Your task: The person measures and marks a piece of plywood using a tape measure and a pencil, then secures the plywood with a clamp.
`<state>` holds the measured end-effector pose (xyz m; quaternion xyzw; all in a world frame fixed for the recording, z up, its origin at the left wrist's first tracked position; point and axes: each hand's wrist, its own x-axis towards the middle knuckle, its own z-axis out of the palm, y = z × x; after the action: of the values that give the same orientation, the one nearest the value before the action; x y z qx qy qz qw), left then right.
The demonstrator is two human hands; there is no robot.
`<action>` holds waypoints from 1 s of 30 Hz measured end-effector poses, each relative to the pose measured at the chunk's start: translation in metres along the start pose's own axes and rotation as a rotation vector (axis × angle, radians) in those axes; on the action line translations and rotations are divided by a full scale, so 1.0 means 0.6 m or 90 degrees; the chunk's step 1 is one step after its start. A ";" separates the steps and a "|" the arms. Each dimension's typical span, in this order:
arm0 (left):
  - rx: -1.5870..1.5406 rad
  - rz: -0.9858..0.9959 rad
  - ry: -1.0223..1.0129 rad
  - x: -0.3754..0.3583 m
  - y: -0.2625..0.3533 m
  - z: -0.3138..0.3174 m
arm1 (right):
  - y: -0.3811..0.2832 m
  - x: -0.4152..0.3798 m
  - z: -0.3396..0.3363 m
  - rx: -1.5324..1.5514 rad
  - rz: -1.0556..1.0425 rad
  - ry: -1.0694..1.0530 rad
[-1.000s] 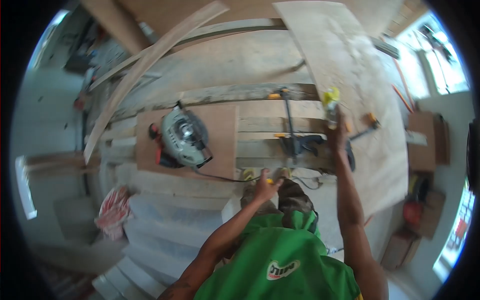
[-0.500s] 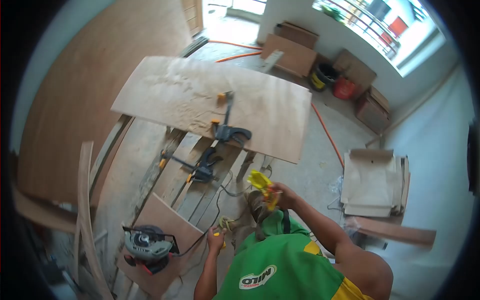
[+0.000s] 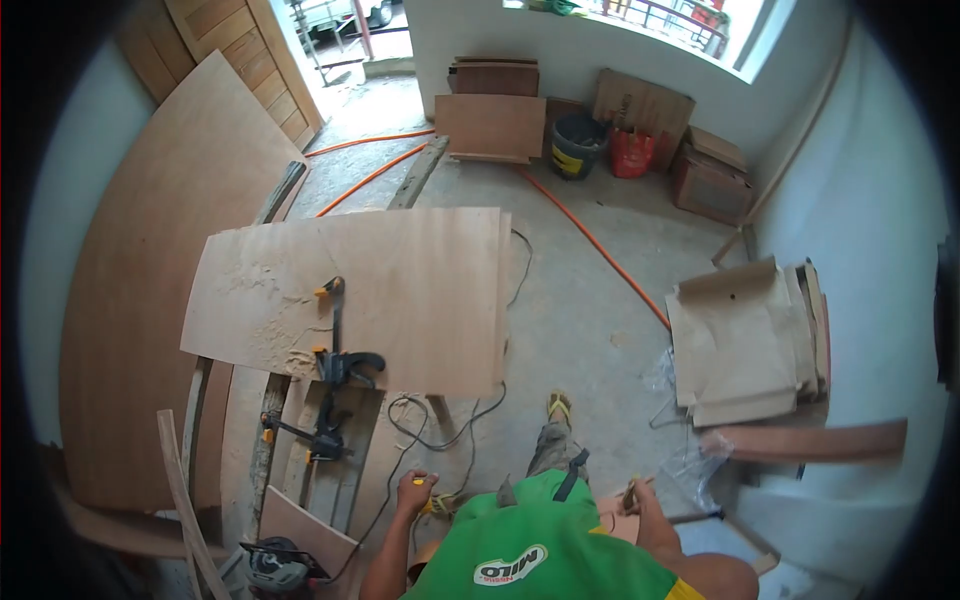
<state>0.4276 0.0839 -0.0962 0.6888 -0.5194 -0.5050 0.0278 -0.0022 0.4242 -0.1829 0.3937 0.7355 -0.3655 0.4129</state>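
Observation:
My left hand (image 3: pixel 415 492) is closed on a small yellow object (image 3: pixel 421 482), at the lower middle beside my green shirt. My right hand (image 3: pixel 643 497) is low on the other side of my body, fingers closed; what it holds is too small to tell. A pale plywood sheet (image 3: pixel 430 290) with wood shavings lies on a bench ahead. One black and yellow clamp (image 3: pixel 350 367) sits over the sheet's near edge, and another clamp (image 3: pixel 325 440) is just below it on the bench planks. A circular saw (image 3: pixel 278 568) rests at lower left, partly cut off.
An orange hose (image 3: pixel 600 245) crosses the floor, and a black cable (image 3: pixel 440 440) loops near my feet. Stacked cardboard (image 3: pixel 740 340) lies to the right. A dark bucket (image 3: pixel 578 145), a red container (image 3: pixel 632 152) and boxes (image 3: pixel 713 180) line the far wall. Large plywood (image 3: pixel 150 310) leans left.
The view has turned right, so the bench shows further left. My right hand has moved down and right; the yellow and red item it held is no longer visible. My left hand still holds something yellow.

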 end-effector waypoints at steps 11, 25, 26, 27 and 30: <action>-0.029 0.045 -0.042 -0.009 0.295 0.244 | -0.483 0.092 0.254 -0.107 -0.066 -0.264; -0.135 -0.022 0.056 -0.019 0.316 0.252 | -0.932 -0.514 0.669 -0.138 -0.516 -0.673; -0.160 0.015 0.074 -0.009 0.318 0.250 | -0.892 -0.514 0.672 -0.212 -0.537 -0.736; -0.148 0.046 0.092 -0.009 0.339 0.238 | -0.848 -0.491 0.678 -0.295 -0.528 -0.726; -0.230 0.104 0.169 0.012 0.346 0.238 | -0.708 -0.419 0.663 -0.591 -0.476 -0.651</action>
<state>0.1812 0.0526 -0.0537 0.6888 -0.4664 -0.4907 0.2594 -0.1617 -0.1684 -0.0233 -0.3100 0.6153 -0.2716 0.6719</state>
